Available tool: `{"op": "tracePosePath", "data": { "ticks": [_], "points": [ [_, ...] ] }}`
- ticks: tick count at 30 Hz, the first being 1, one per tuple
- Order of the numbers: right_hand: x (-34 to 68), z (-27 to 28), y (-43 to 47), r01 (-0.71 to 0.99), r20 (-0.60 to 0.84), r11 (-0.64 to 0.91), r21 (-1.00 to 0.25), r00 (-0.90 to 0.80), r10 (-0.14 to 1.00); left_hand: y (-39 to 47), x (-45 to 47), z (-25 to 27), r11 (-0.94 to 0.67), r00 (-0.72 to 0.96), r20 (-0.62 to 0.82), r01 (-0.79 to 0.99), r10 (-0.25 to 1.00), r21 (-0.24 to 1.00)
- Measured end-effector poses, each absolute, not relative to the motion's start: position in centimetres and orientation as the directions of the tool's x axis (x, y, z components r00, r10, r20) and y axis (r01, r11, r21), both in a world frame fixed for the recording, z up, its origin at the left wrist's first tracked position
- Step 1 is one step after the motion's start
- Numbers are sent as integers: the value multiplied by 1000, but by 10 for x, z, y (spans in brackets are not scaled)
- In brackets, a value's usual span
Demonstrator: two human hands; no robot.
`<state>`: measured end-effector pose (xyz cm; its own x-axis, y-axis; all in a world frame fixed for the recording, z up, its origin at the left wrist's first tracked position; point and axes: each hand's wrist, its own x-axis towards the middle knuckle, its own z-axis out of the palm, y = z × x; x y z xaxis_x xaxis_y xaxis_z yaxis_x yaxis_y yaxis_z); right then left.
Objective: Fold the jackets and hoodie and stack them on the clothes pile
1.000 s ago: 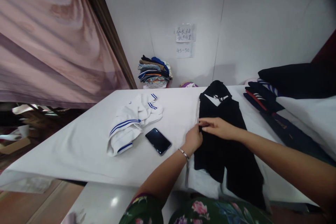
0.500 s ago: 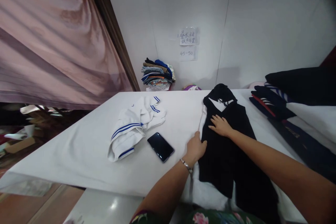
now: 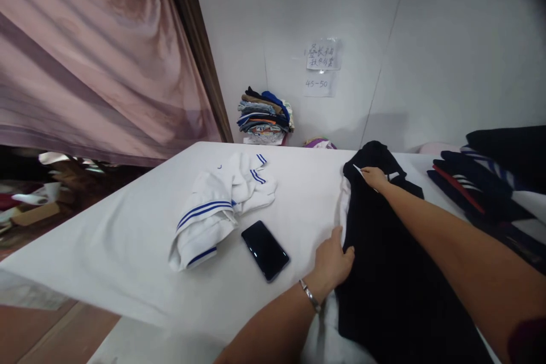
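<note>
A black hooded top (image 3: 396,273) with white parts lies lengthwise on the white-covered table, its hood (image 3: 370,153) toward the wall. My left hand (image 3: 335,260), with a silver bracelet at the wrist, grips the top's left edge, thumb over the black cloth. At the neckline, my right hand (image 3: 376,178) has its fingers closed on the cloth just below the hood; the forearm covers part of the right side. Left of the top lies a dark phone (image 3: 265,250), screen up. Beyond it is a crumpled white garment (image 3: 209,222) with blue stripes.
Folded dark and white clothes (image 3: 482,187) are stacked at the right. Against the wall stands a pile of folded clothes (image 3: 264,116), beside a purple and white item (image 3: 319,143). A pink curtain (image 3: 98,51) hangs at the left, past the table (image 3: 140,239).
My right hand has gone from lying spread on the chest of the top up to its neckline, fingers now closed. My left hand stays on the left edge. The view has shifted slightly.
</note>
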<state>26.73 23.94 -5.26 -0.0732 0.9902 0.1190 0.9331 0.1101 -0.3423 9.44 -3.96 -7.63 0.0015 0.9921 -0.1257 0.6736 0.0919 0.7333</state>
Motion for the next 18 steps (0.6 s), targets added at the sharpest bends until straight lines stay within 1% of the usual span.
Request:
{"op": "tracePosePath", "data": {
  "ticks": [5, 11, 15, 18],
  "points": [
    [245, -65, 279, 935, 65, 72, -347, -52, 997, -40, 95, -80, 60, 39, -121, 695, 992, 716],
    [226, -81, 311, 940, -19, -11, -341, 4, 1000, -42, 95, -85, 25, 76, -103, 674, 992, 738],
    [224, -88, 315, 934, 18, -33, -356, 42, 999, -43, 95, -82, 37, 77, -108, 619, 991, 785],
    [224, -94, 314, 918, 52, -82, -387, 111, 992, -44, 94, -80, 92, 33, -134, 564, 990, 821]
  ]
}}
